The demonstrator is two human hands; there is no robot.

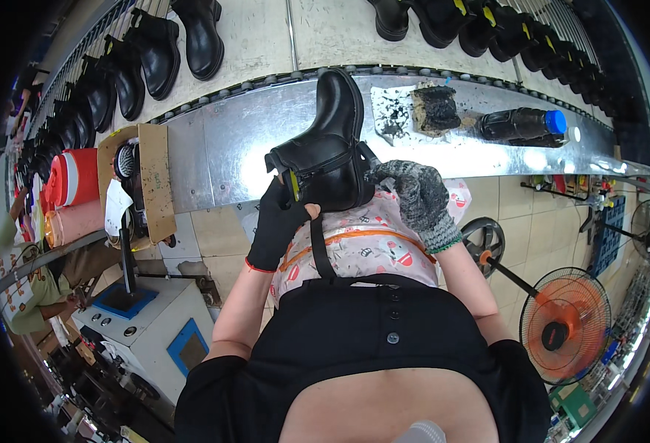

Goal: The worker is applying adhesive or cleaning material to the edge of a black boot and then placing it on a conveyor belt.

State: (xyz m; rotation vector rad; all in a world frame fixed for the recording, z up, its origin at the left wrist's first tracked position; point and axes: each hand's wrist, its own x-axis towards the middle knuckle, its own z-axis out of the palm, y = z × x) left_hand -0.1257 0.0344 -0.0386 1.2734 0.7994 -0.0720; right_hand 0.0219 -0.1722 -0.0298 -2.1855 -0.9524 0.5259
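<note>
A black leather ankle boot (pixel 332 122) lies on its side across the front edge of the metal bench, toe pointing away from me. Its shaft comes toward my lap, and a yellow patch shows inside the opening. My left hand (pixel 277 227), in a black glove with a bare thumb tip, is closed on the rim of the shaft. At the right of the boot, by its heel, my right hand (pixel 414 193) wears a grey knitted glove. Its fingers are curled together against the boot; what they pinch, if anything, is hidden.
On the metal bench (pixel 225 148) lie a stained white cloth (pixel 391 111), a blackened sponge-like block (pixel 436 111) and a dark bottle (pixel 513 124) with a blue cap. Boots (pixel 155 55) line the conveyor (pixel 258 37) behind. A cardboard box (pixel 155 177) stands left; an orange fan (pixel 565 325) stands right.
</note>
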